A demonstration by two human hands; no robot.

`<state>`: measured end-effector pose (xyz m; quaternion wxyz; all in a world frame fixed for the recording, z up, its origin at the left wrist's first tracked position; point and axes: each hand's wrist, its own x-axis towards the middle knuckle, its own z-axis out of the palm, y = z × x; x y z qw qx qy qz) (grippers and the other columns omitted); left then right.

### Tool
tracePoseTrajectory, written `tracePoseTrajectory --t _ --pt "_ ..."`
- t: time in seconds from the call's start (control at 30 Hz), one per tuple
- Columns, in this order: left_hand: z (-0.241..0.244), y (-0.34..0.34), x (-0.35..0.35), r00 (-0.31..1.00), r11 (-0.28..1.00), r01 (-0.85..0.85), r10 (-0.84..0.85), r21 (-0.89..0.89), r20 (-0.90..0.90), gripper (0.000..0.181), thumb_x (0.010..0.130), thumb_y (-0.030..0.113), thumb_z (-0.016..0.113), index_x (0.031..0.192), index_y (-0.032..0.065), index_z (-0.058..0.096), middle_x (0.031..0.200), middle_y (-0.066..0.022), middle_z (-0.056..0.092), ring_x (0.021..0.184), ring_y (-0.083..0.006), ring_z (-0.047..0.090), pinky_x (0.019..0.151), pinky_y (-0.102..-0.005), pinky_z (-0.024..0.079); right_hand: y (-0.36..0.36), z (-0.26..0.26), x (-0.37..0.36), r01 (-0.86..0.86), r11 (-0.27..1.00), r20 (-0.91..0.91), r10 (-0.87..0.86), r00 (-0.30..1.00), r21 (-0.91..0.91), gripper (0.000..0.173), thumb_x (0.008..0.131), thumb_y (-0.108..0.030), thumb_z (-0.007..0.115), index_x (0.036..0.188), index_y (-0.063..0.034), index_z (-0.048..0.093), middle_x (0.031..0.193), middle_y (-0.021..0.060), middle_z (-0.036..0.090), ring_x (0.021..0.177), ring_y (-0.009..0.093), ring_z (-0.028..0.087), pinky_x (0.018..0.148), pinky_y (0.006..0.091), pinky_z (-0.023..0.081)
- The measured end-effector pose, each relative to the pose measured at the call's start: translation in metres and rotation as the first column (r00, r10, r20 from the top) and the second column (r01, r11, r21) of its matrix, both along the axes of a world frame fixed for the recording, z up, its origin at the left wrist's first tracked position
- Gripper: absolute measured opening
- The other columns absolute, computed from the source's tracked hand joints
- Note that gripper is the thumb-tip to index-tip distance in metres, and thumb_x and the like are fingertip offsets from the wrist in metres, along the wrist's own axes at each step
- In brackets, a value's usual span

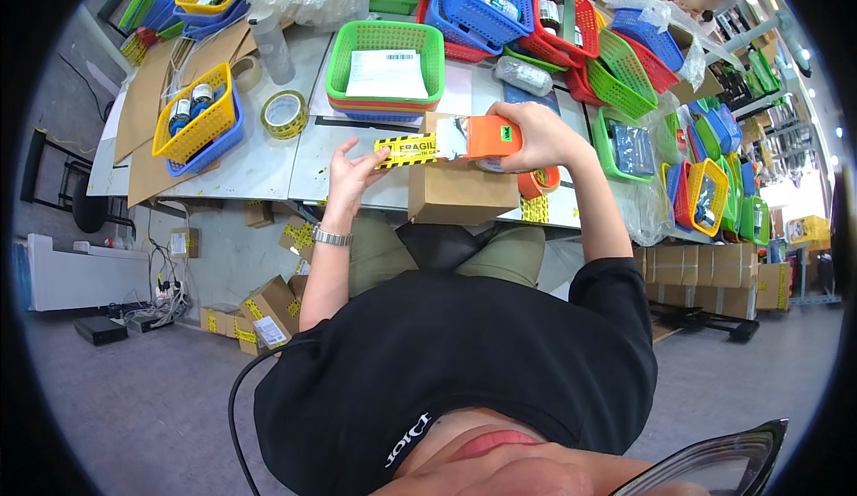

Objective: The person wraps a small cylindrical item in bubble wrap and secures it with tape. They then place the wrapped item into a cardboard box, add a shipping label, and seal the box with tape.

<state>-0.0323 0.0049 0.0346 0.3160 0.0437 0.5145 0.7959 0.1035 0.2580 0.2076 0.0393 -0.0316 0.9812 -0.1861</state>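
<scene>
My right hand (535, 136) grips an orange tape gun (494, 137) above a brown cardboard box (462, 194) at the table's front edge. From the gun's metal end a strip of yellow-and-black fragile tape (410, 150) stretches out to the left. The strip's free end is pinched between the fingers of my left hand (355, 171), which wears a metal watch. Part of the box top is hidden behind the tape gun and the strip. An orange handle part of the dispenser (537, 181) shows below my right hand.
A green basket (385, 34) with a printed paper tops a stack behind the box. To the left are a fragile-tape roll (284, 114), a clear bottle (271, 47) and a yellow basket (197, 111) of bottles. More baskets (482, 0) crowd the back; taped boxes (271, 308) lie on the floor.
</scene>
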Motion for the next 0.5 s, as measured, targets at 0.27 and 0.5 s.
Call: tracePoseTrajectory --t 0.27,0.5 --pt "-0.021 0.009 0.009 0.997 0.999 -0.031 0.033 -0.031 0.065 0.088 0.077 0.014 0.083 0.133 -0.0003 0.016 0.101 -0.0200 0.066 0.089 -0.0204 0.066 0.081 -0.0345 0.057 -0.020 0.008 -0.020 -0.038 0.981 0.108 0.018 0.994 0.188 0.052 0.058 -0.037 0.076 0.094 -0.0029 0.061 0.078 0.0185 0.066 0.078 0.038 0.064 0.070 0.0458 0.050" --pt "-0.049 0.033 0.028 1.000 0.982 0.001 0.002 -0.190 0.019 0.086 0.077 0.036 0.082 0.127 -0.0030 0.024 0.094 -0.0153 0.066 0.074 -0.0140 0.063 0.068 -0.0258 0.053 -0.025 0.005 -0.027 -0.071 0.977 0.107 0.050 0.993 0.199 0.051 0.057 -0.035 0.077 0.093 -0.0029 0.060 0.074 0.0187 0.064 0.075 0.038 0.063 0.067 0.0457 0.048"
